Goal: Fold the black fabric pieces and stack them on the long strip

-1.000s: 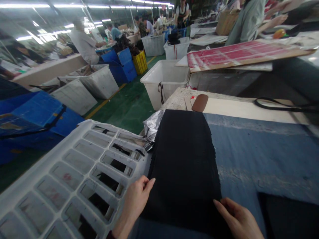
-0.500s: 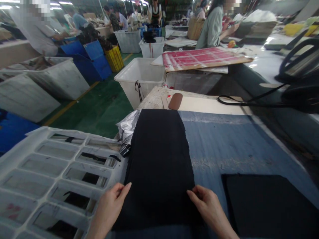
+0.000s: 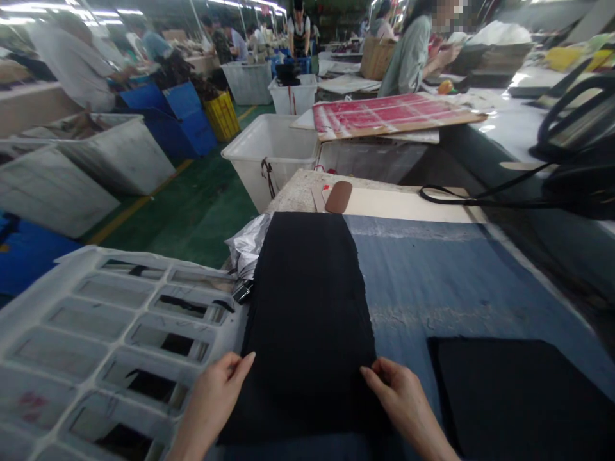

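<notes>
Head view: dark cloth [image 3: 307, 307] lies flat on blue-covered bench [image 3: 432, 282]. Long strip, almost black, matte, side edges frayed, far end narrower. Left hand [image 3: 214, 400] pinches near left edge, fingers almost closed. Right hand [image 3: 401, 397] pinches near right edge, fingers curled. White crate [image 3: 120, 320] just beside on left. Second dark piece [image 3: 519, 397] on right, apart.

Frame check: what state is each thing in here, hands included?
black fabric strip, spread flat on the blue table cover.
left hand, fingertips at the black fabric strip's left edge, grip unclear.
right hand, pinching its right edge.
second black piece, lying flat, untouched.
white tub, upright, open-topped.
brown oval piece, flat on the pale board.
</notes>
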Action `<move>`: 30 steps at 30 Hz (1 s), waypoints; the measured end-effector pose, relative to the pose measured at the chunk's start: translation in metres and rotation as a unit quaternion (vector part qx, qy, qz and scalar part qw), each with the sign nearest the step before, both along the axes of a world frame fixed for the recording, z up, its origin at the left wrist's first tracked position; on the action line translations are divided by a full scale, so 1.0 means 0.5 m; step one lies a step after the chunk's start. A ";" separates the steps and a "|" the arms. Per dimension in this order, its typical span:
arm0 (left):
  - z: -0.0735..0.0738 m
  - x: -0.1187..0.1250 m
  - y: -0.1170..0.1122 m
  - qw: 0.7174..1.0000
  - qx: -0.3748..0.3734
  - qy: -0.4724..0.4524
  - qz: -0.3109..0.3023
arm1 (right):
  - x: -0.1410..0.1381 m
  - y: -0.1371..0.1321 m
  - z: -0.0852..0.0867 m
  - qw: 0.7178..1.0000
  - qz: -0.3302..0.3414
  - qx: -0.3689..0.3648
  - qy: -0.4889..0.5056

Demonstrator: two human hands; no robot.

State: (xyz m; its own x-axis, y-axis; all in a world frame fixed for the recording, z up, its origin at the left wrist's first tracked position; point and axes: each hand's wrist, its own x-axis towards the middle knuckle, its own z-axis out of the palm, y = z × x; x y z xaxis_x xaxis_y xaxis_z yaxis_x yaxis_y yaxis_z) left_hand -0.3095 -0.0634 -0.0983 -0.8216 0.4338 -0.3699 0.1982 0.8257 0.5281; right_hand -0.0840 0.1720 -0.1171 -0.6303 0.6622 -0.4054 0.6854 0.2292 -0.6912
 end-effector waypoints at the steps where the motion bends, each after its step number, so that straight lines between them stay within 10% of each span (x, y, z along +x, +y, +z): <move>1: 0.003 0.002 0.001 1.000 0.002 0.006 0.000 | 0.002 0.000 -0.003 1.000 0.002 -0.002 -0.001; 21: 0.019 0.003 0.010 0.992 -0.069 0.104 -0.021 | 0.002 0.011 -0.023 1.000 0.012 0.016 0.006; 24: 0.026 0.016 0.010 0.972 -0.088 0.212 -0.052 | 0.001 0.003 -0.015 0.999 -0.001 0.027 0.026; 30: -0.028 0.062 0.033 0.867 0.145 0.400 -0.258 | -0.010 -0.006 0.018 0.998 -0.044 0.031 0.029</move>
